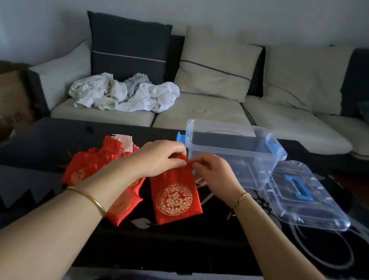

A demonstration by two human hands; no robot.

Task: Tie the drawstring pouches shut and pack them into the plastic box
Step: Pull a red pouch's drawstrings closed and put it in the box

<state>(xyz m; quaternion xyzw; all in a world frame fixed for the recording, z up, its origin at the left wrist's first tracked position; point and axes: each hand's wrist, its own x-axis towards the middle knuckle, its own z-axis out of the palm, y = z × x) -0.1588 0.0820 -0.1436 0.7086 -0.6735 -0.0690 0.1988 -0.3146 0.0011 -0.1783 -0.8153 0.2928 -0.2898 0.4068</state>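
My left hand: centre of the frame, fingers curled and pinching the gathered top of one red pouch at its left side.
My right hand: just right of centre, fingertips closed in a pinch at the same top edge from the right; whether I have the cord or only the cloth, I cannot tell.
Red pouch: between my hands and hanging down from them, gold round emblem facing up, its lower end tilted toward the lower right over the dark table.
Other pouches: a loose red heap left of centre, partly under my left forearm, with something pale pink at the heap's far edge.
Plastic box: clear with blue latches, upright and open, right of centre just beyond my right hand; no pouch shows inside.
Lid: clear with a blue handle, lying flat on the table to the box's right.
Wrists: a thin gold bangle on my left, a fine chain on my right.
Background: a pale sofa across the upper frame, crumpled white cloths on its left seat.
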